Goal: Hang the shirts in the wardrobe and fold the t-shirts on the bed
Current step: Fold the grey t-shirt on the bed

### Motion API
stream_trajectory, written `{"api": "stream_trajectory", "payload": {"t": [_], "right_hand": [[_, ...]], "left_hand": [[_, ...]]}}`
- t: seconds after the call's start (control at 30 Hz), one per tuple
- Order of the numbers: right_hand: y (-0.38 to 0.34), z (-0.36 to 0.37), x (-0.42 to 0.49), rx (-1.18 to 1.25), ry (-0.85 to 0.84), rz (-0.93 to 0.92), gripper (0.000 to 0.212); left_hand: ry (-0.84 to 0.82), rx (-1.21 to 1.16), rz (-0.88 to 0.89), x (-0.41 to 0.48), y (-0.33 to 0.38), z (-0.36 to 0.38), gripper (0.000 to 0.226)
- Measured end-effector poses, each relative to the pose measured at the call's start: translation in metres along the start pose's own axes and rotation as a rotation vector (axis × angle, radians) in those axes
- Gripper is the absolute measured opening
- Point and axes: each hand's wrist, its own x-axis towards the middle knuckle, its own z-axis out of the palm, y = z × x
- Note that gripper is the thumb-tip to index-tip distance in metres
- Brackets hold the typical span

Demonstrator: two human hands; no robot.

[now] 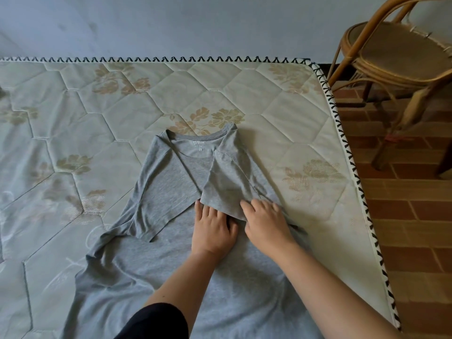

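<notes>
A grey t-shirt [171, 265] lies spread on the bed, collar toward the wall, with both sleeves folded inward over the chest. My left hand [212, 231] lies flat on the shirt's middle, its straight fingertips tucked under the hem of the folded right sleeve [225, 189]. My right hand [266, 222] sits on that sleeve's lower edge with curled fingers and pinches the fabric. The left sleeve [159, 192] lies folded across beside them. No wardrobe or other shirts are in view.
The quilted floral mattress [97, 118] has a black-stitched edge running down the right side [354, 167]. Beyond it is a brick-tiled floor [411, 216] with a rattan chair [396, 57] near the bed's far corner. A plain wall runs behind.
</notes>
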Motion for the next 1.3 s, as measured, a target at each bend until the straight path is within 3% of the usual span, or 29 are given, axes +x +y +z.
{"api": "stream_trajectory", "payload": {"t": [0.13, 0.2, 0.3, 0.37, 0.43, 0.53, 0.73, 0.87, 1.03, 1.3], "right_hand": [[-0.012, -0.016, -0.003, 0.062, -0.086, -0.019, 0.034], [-0.015, -0.023, -0.003, 0.086, -0.227, -0.075, 0.029], [-0.016, -0.026, -0.003, 0.146, -0.254, -0.096, 0.020], [-0.016, -0.022, -0.003, 0.214, -0.202, -0.075, 0.018], [-0.017, -0.011, -0.001, 0.273, -0.101, -0.080, 0.020], [-0.016, -0.002, 0.010, 0.286, -0.077, -0.071, 0.036], [-0.015, 0.010, 0.046, 0.166, -0.322, -0.136, 0.053], [-0.001, 0.024, 0.080, 0.070, -0.277, -0.100, 0.071], [0.016, 0.022, 0.124, 0.018, -0.232, -0.045, 0.059], [0.032, 0.022, 0.186, 0.000, -0.254, 0.081, 0.067]], "left_hand": [[0.055, -0.210, -0.140, -0.007, 0.001, -0.015, 0.055], [0.183, -0.417, -0.314, -0.011, -0.001, -0.025, 0.061], [0.398, -0.425, -0.400, -0.004, -0.002, -0.040, 0.057], [0.313, -0.277, -0.281, 0.008, -0.004, -0.044, 0.057], [0.097, -0.089, -0.095, 0.018, -0.011, -0.037, 0.067], [-0.117, 0.069, 0.028, 0.019, -0.023, -0.020, 0.077], [-0.032, 0.012, -0.011, 0.018, -0.029, -0.005, 0.066], [0.024, 0.075, 0.026, 0.018, -0.033, 0.001, 0.062], [0.050, 0.091, 0.027, 0.019, -0.035, 0.004, 0.061], [0.055, 0.035, -0.017, 0.018, -0.035, 0.005, 0.063]]}}
